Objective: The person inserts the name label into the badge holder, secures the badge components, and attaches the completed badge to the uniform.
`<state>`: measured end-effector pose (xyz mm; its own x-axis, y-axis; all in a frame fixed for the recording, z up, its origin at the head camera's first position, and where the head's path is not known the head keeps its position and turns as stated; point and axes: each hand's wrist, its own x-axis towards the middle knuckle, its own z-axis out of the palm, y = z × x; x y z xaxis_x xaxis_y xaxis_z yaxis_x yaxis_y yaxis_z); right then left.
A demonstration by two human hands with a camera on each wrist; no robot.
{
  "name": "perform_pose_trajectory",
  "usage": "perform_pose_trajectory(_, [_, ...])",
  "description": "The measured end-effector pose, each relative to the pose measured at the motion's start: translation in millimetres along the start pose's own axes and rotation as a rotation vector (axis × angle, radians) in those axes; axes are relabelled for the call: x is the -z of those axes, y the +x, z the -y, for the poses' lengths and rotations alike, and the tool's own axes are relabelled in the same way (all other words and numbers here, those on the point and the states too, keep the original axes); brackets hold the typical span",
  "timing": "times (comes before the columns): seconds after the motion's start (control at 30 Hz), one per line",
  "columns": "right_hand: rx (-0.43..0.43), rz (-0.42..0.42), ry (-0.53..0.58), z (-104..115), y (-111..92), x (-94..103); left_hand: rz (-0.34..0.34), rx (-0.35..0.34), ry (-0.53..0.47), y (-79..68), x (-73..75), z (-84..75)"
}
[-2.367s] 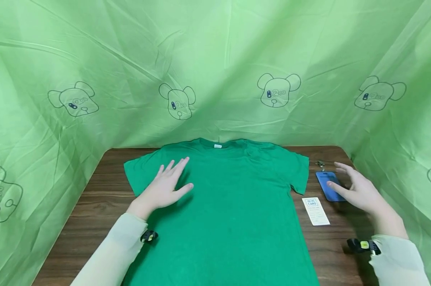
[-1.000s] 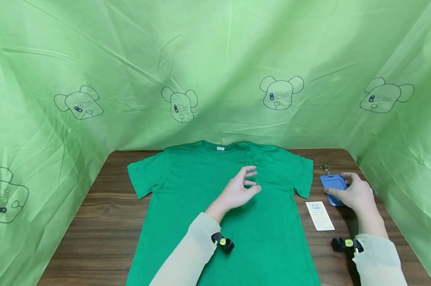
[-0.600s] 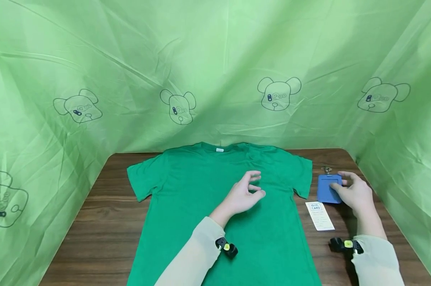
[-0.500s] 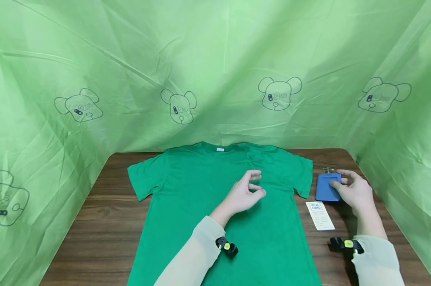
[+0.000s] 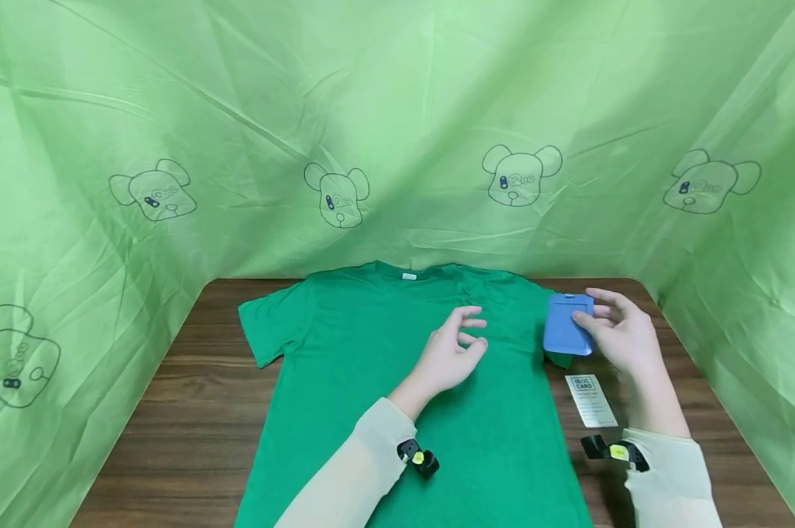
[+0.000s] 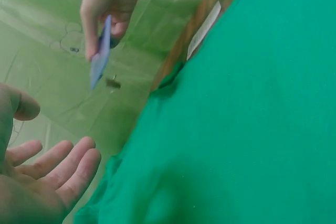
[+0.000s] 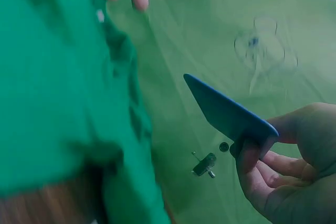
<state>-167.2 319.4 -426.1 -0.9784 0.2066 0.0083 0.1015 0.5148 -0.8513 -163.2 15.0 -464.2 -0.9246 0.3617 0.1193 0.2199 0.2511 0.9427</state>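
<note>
My right hand [image 5: 625, 334] pinches a blue badge holder [image 5: 564, 326] by its right side, thumb on the near face, raised over the shirt's right sleeve. A metal clip [image 7: 205, 164] dangles from the holder in the right wrist view; the head view hides it. Over the chest of a green T-shirt [image 5: 397, 411] hovers my left hand [image 5: 447, 356], holding nothing, its fingers loosely bent. In the left wrist view that palm [image 6: 47, 182] faces the badge holder [image 6: 101, 53], apart from it. The T-shirt lies spread flat with its collar at the far edge.
A white printed card [image 5: 591, 401] lies on the brown wooden table [image 5: 186, 396], right of the shirt. Light green cloth [image 5: 424, 147] with bear-head outlines rises behind and on both sides of the table.
My right hand has lifted the badge holder off the table and carried it left over the sleeve. Earlier, my left hand moved right across the shirt; lately it has stayed nearly still.
</note>
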Motion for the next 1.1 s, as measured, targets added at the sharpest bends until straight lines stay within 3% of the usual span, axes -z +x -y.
perform_pose_trajectory(0.3, [0.035, 0.182, 0.197, 36, -10, -44.9, -0.045, -0.003, -0.04, -5.1, 13.5, -4.5])
perform_pose_trajectory(0.5, [0.014, 0.29, 0.309, 52, -15, -79.6, -0.107, 0.011, -0.142, -11.7, 28.7, 2.4])
perform_pose_trajectory(0.87, [0.002, 0.4, 0.396, 78, -22, -121.1, -0.176, 0.035, -0.277, -20.4, 66.8, 14.0])
perform_pose_trajectory(1.1, [0.027, 0.445, 0.436, 85, -22, -140.5, -0.173, 0.049, -0.28, -24.3, 79.3, 19.1])
